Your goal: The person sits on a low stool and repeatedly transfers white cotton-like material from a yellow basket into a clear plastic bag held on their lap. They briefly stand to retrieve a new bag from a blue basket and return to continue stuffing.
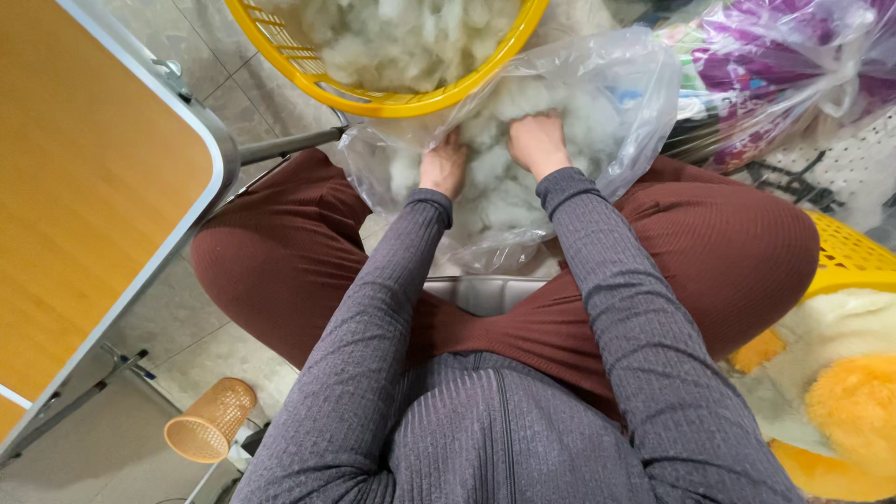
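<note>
Both of your hands are sunk into the white fluffy stuffing (509,191) that fills the clear plastic bag (635,103) lying between your knees. Your left hand (444,166) is pushed in up to the knuckles, its back facing up and its fingers buried in the fibre, so you cannot tell how far they are spread or whether they grip a tuft. Your right hand (536,140) sits just beside it, a little farther forward, its fingers curled down into the stuffing and likewise hidden; it looks pressed into the mass, but whether it is closed on a clump cannot be told. The two hands are near each other without touching, with a ridge of fibre between them. The bag's open mouth is rumpled around your wrists, and its far edge lies against the yellow plastic basket (467,84) ahead of you, which holds more of the same white fibre. To your left stands a folding table with a wood-coloured top (84,187), and a small orange mesh cup (210,420) lies on the tiled floor beneath it. To your right are a second yellow basket (845,257), a yellow-and-white plush piece (854,401), and a bag of purple patterned fabric (775,65).
</note>
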